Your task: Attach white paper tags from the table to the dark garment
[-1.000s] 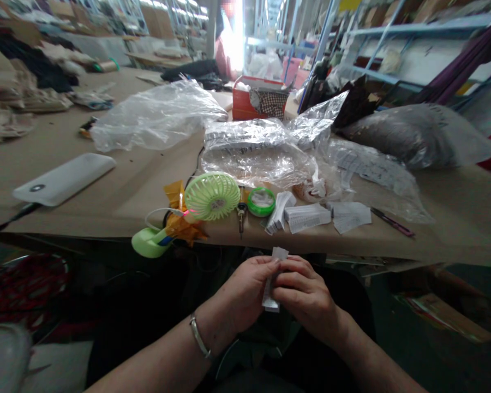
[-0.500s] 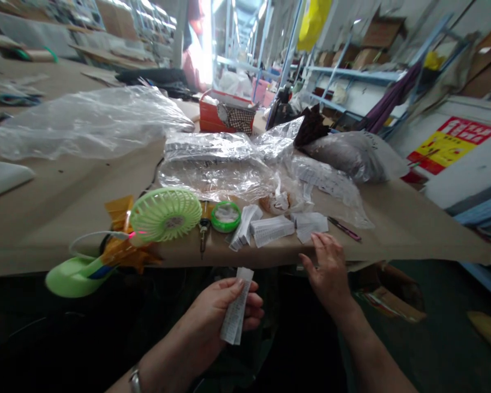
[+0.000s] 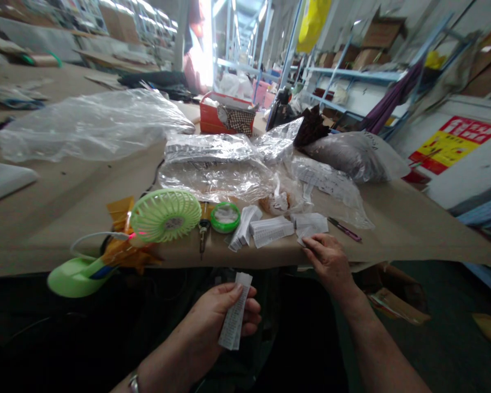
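My left hand [image 3: 225, 314] is closed around a few narrow white printed labels [image 3: 236, 319], held below the table's front edge. At the table edge, my right hand [image 3: 327, 259] pinches the near corner of a label at the rightmost label stack [image 3: 311, 222], thumb and forefinger together. To its left lie a middle stack of labels [image 3: 273, 230] and a slanted stack [image 3: 245, 226]. A round green tin [image 3: 225, 216] with whitish contents sits beside the slanted stack. Right of my right hand rests a slim dark pinkish cutter [image 3: 344, 229].
A green fan [image 3: 166, 216] stands at the table's front left, with a screwdriver-like tool [image 3: 203, 229] beside it. Clear plastic bags [image 3: 216, 169] spread behind the stacks. Further back are an orange box [image 3: 225, 113] and a stuffed bag [image 3: 355, 155].
My right hand's fingers have drawn together and moved slightly left and down, onto a label corner at the right stack. My left hand still holds its labels, slightly lower.
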Demonstrator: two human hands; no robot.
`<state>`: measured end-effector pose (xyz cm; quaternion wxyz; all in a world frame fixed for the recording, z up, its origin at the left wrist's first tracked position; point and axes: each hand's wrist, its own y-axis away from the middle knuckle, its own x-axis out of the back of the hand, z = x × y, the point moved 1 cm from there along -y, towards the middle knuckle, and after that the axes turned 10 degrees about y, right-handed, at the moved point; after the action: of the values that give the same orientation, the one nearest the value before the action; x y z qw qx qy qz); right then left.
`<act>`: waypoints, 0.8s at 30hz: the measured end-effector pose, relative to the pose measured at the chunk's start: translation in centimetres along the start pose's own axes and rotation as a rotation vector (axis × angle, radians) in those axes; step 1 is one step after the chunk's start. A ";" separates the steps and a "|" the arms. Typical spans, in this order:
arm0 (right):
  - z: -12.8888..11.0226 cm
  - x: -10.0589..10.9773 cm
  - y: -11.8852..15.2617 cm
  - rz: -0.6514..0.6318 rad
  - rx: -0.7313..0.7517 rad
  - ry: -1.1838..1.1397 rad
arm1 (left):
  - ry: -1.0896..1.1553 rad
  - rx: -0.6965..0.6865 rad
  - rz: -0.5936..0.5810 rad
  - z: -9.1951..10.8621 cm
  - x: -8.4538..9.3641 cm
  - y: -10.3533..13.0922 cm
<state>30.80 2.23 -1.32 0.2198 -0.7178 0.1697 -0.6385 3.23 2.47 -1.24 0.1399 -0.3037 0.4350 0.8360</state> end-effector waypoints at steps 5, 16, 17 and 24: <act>0.4 -0.5 0.1 0.058 -0.021 -0.077 | 0.003 -0.004 0.013 -0.1 -0.1 0.0; -9.7 1.4 2.3 0.153 0.094 -0.434 | 0.108 -0.060 0.057 0.0 -0.7 0.8; -11.5 1.4 2.7 0.114 0.160 -0.476 | 0.140 -0.087 0.050 -0.1 -0.8 0.8; -17.3 0.4 3.4 0.073 0.377 -0.423 | 0.260 -0.211 0.083 -0.2 -0.1 0.8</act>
<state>13.80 -2.52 -1.26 0.4027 -0.7750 0.0243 -0.4864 2.96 1.86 -0.76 0.0150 -0.4039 0.3713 0.8360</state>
